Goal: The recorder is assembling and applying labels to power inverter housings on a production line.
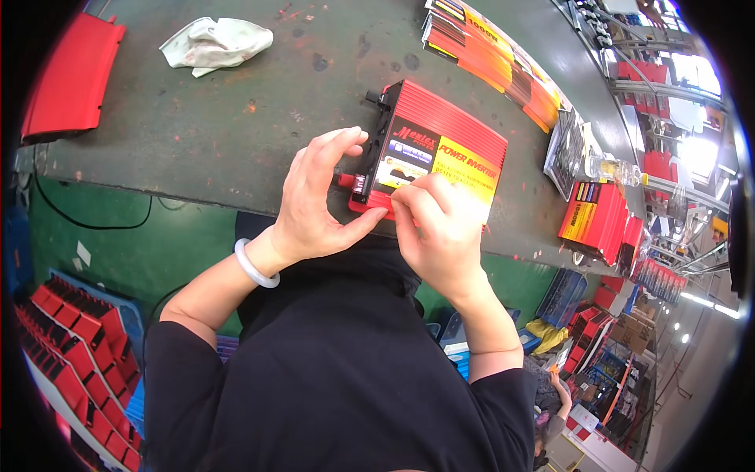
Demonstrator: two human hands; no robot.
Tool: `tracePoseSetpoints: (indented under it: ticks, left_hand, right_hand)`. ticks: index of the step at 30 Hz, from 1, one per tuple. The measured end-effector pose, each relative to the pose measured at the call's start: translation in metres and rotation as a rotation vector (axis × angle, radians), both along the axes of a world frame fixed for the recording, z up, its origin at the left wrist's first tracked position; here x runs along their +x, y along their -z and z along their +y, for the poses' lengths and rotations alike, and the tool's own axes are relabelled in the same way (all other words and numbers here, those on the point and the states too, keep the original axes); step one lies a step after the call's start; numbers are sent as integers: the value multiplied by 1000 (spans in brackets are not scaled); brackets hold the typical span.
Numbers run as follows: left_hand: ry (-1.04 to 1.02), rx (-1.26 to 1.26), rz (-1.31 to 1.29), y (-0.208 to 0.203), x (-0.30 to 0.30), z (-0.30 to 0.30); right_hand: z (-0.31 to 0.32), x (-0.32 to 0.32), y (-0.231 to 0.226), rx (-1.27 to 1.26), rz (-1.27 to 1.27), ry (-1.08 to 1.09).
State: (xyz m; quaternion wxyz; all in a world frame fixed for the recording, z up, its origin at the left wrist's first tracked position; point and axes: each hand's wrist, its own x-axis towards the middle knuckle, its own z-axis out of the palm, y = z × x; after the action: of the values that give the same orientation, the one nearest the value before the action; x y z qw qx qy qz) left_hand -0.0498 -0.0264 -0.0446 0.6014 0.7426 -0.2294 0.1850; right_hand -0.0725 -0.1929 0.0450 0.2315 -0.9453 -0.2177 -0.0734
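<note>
A red power inverter [452,110] with ribbed sides lies on the dark workbench in front of me, tilted in the view. A black and yellow label [464,161] covers much of its upper face. My left hand [314,197] is open beside its black end panel, fingers and thumb apart, the thumb tip by the near corner. A red terminal [346,181] shows between thumb and fingers. My right hand [440,224] rests over the label's near part, its thumb and forefinger pinched together at the label's edge. Whatever is between those fingertips is hidden.
A crumpled white cloth [216,43] lies at the far left, near a red casing [75,75]. Printed orange and yellow sheets [495,51] lie at the far right. Another labelled red inverter [594,220] stands right. Red parts [79,354] fill racks at lower left. A person [554,401] is at lower right.
</note>
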Motion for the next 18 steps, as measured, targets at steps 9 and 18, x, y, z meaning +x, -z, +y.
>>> tracePoseSetpoints:
  ticks: [9,18]
  left_hand:
    - [-8,2,-12,1,1,0]
    - [-2,-1,-8,0,2,0]
  right_hand:
    - [-2,1,-2,-31,-35,1]
    - [-8,1,-2,-71,-51,3]
